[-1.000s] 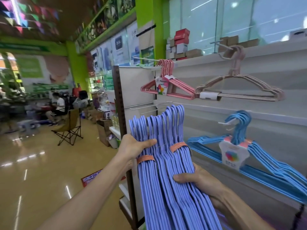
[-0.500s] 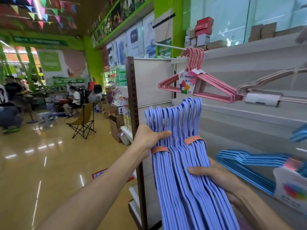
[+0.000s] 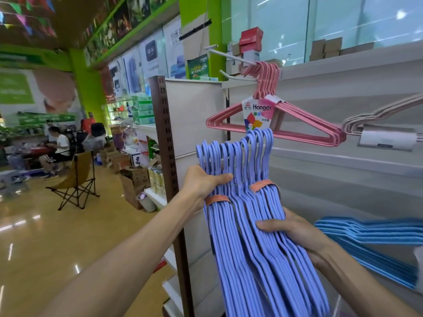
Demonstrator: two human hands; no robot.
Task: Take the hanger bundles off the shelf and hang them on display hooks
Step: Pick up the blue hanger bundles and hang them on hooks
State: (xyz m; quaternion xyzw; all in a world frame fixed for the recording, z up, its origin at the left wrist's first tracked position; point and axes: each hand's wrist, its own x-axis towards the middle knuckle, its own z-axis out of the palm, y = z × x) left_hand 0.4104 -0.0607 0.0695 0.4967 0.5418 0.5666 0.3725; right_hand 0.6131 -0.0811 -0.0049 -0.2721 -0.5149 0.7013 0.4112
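I hold a thick stack of lilac hanger bundles (image 3: 249, 236) upright in front of the white display wall, each bundle bound by an orange band. My left hand (image 3: 203, 181) grips the necks on the left, thumb across the front. My right hand (image 3: 290, 229) curls round the stack lower on the right. Their hook ends (image 3: 235, 149) reach just below a pink hanger bundle (image 3: 295, 124) hanging on a white display hook (image 3: 231, 56). A second white hook (image 3: 229, 75) juts out beneath it, bare at its tip.
A blue hanger bundle (image 3: 370, 234) hangs low on the right and a pale pink one (image 3: 375, 115) at the right edge. A brown perforated shelf post (image 3: 168, 156) stands left of the wall. Boxes, a folding chair (image 3: 76, 179) and a seated person (image 3: 57, 149) occupy the aisle.
The view has swung left and up. The lilac stack has risen toward the pink bundle, its hook ends now overlapping the pink label. Both hands keep their hold.
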